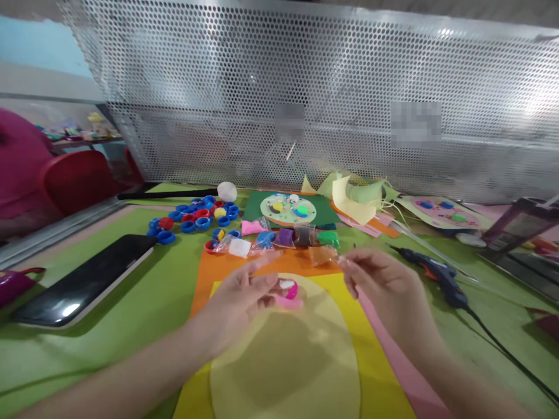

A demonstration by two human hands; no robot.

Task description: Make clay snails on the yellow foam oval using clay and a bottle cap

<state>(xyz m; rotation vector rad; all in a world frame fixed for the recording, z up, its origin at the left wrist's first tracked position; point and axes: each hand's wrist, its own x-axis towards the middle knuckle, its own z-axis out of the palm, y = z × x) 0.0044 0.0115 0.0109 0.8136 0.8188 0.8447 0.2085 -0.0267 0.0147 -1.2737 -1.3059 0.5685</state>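
My left hand (244, 291) is closed in a pinch on a small magenta bottle cap (293, 289) with white material in it. Just under the cap, a pink piece (288, 302) shows at the fingers, blurred. To the right, my right hand (384, 285) has its thumb and index pressed together, beside a clear packet of orange clay (322, 256); whether it grips the packet's corner is not clear. Below both hands lies a large cream paper oval (301, 361) on yellow paper (371, 326) and orange paper (205, 273).
Behind are several clay packets (286, 237) and a decorated oval (271, 218) on green card. Blue and red cap rings (203, 223) and a phone (91, 279) lie left. At right sits a corded glue gun (437, 276). A perforated metal panel (244, 70) closes the back.
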